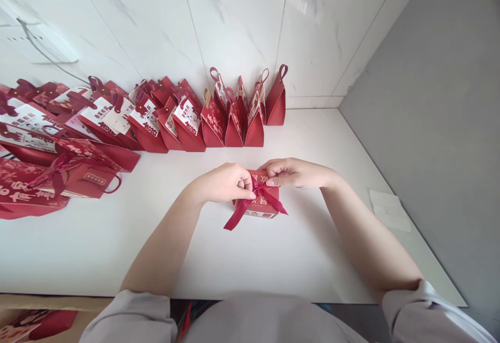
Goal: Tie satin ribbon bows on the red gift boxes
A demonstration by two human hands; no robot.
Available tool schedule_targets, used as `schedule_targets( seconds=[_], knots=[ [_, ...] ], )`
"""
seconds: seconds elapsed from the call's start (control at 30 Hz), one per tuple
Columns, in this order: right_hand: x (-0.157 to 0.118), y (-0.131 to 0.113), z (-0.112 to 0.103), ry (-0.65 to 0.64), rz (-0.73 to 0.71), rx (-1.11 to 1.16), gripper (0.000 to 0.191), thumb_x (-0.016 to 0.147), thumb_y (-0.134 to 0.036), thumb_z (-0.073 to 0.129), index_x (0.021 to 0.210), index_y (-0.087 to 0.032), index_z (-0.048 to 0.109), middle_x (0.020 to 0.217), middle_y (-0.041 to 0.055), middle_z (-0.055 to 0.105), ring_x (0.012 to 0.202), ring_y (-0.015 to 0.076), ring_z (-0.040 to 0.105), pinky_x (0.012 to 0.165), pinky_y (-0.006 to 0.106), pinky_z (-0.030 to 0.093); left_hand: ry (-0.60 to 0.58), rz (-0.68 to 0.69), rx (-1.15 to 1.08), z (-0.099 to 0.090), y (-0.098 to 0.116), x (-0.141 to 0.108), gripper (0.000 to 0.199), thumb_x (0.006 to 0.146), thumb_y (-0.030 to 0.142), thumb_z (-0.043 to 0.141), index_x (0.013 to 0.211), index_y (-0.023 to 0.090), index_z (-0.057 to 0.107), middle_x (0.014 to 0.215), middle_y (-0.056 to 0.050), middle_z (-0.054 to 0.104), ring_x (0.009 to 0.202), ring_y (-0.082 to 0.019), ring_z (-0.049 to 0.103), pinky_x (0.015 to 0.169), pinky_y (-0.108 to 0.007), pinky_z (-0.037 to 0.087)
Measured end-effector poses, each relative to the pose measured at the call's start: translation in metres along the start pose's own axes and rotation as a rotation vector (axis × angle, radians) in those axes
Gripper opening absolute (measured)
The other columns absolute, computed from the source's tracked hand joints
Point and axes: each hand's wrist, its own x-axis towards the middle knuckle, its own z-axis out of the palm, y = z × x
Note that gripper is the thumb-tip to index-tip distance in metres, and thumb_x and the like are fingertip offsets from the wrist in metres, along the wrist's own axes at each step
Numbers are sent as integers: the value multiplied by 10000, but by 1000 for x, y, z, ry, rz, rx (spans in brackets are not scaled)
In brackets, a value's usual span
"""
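A small red box (260,208) with pale printing lies on the white table, in front of my body. Dark red ribbon (241,211) is tied over its top, with two loose tails hanging toward me. On the box's left side, my left hand (230,182) pinches the ribbon near the knot between thumb and fingers. From the right, my right hand (292,173) has its fingers curled together at the ribbon by the box's upper right corner. Parts of the box and the ribbon loops are hidden behind my fingers.
Several red peaked boxes (187,124) with loop handles line the marble wall. More red boxes (27,181), one with a ribbon bow, lie at the left. A white paper (389,210) lies near the right edge. An open carton (50,304) stands below at the lower left.
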Motion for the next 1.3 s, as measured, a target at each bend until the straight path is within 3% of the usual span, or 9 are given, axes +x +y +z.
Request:
schedule_targets(
  seconds=[0.37,0.47,0.53,0.6,0.67,0.8,1.07,1.3],
  knots=[
    [0,0,0,10,4,37,307,907,-472,558,796,-187,586,1177,51,621,926,182,553,826,325,433,8,22,8,-2,-4,0,206,738,400,676,722,204,615,674,23,605,580,-120,493,509,-255,341],
    [0,-2,1,1,29,91,344,904,-509,557,946,-183,658,1175,62,638,931,185,569,830,328,446,142,65,-24,-3,-5,-2,206,751,397,677,819,219,602,736,25,597,623,-127,510,546,-256,375],
    [-1,-3,1,-6,37,111,397,908,-527,543,1051,-181,675,1146,68,653,931,187,577,842,336,450,273,137,-50,-2,-4,-1,193,798,404,638,871,227,613,835,9,611,739,-144,555,631,-263,418],
    [-1,-4,0,3,38,114,433,908,-542,532,1101,-183,678,1104,66,664,918,188,584,847,343,452,328,214,-52,-1,-2,3,204,838,422,600,865,226,649,954,-17,613,898,-172,574,726,-277,438],
    [-1,-3,0,3,31,101,424,898,-547,544,1078,-191,688,1075,57,665,905,185,587,841,341,452,283,260,-41,2,-1,8,234,836,441,610,844,219,682,1049,-38,597,998,-197,567,781,-292,443],
    [0,-1,-1,-7,22,45,360,848,-541,623,857,-184,668,1066,44,654,919,188,580,831,323,450,159,260,-54,6,-5,17,200,797,409,661,817,215,707,1129,-41,574,997,-198,579,846,-311,446],
    [0,3,-1,29,36,36,342,856,-528,607,817,-189,643,1032,37,661,882,179,560,792,314,429,152,232,-54,9,-9,22,160,773,374,671,822,232,724,1134,-32,584,1045,-210,571,929,-324,422],
    [-1,2,-2,15,29,32,332,872,-506,589,777,-188,595,950,21,644,802,158,516,743,296,394,126,219,-54,10,-9,24,159,769,372,667,818,229,715,1126,-29,577,1010,-201,578,901,-321,429]
  ],
)
